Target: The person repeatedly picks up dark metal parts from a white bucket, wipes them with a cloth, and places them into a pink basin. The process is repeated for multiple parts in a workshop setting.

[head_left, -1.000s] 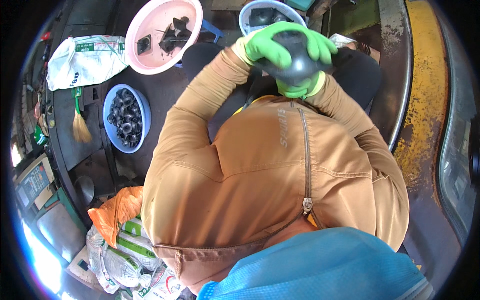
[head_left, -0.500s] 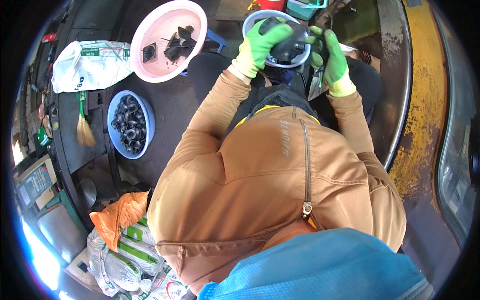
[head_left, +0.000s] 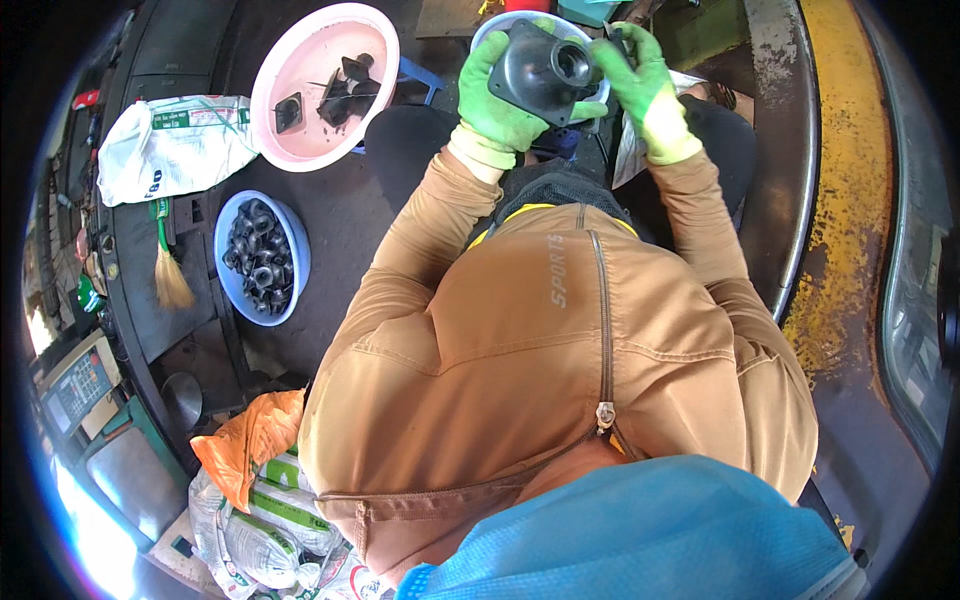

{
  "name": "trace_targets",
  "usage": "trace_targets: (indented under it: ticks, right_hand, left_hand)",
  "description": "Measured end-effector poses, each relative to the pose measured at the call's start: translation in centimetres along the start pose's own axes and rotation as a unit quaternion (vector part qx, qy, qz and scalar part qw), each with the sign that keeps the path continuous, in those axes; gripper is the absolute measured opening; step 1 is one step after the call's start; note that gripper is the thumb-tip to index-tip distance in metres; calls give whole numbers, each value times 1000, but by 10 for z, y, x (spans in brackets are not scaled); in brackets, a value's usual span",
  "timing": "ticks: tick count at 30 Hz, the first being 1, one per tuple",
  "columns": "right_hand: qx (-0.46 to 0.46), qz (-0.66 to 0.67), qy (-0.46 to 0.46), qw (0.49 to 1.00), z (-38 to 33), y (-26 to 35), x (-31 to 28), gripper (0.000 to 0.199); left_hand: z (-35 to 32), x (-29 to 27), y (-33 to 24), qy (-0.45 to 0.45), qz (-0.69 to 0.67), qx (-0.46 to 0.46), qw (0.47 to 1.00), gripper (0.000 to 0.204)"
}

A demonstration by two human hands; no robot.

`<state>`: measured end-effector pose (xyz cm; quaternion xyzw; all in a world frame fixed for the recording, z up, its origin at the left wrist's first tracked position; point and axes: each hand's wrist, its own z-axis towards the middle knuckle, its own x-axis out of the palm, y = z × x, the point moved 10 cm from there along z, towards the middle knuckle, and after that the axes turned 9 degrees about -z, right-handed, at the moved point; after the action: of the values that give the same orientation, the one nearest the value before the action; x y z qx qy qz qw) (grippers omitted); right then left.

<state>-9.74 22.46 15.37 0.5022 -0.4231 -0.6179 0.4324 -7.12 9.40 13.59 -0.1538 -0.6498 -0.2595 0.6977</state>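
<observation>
My left hand, in a green and yellow glove, grips a black moulded part with a square flange and a round open neck. The neck faces right, toward my other hand. My gloved right hand is closed beside that neck, its fingers around a small dark thing that I cannot make out. Just behind the part stands a light blue basin, mostly hidden by my hands.
A pink basin to the left holds several black parts. Nearer, a blue basin is heaped with small black pieces. A white sack, a hand broom and an orange bag lie further left. Yellow worn metal borders the right.
My left hand has turned the black part so its round neck shows, and moved it slightly left. My right hand has shifted a little up and left.
</observation>
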Motion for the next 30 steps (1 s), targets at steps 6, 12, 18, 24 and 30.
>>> trace_targets:
  ticks: [6,12,18,24,30]
  right_hand:
    - [-291,-277,215,890,-4,52,0,30]
    - [-537,-348,218,737,-30,121,8,23]
    - [-525,-309,226,760,-30,113,10,22]
    - [-576,-327,210,719,-42,86,12,26]
    - [-268,-239,239,902,-17,29,14,29]
  left_hand:
    - [-3,-15,-9,-98,72,-74,990,65]
    - [-6,-13,9,-169,141,-79,972,43]
    - [-8,-7,-4,-178,185,-41,966,46]
    - [-1,3,-14,-144,206,24,968,43]
    - [2,2,-21,-130,168,53,976,44]
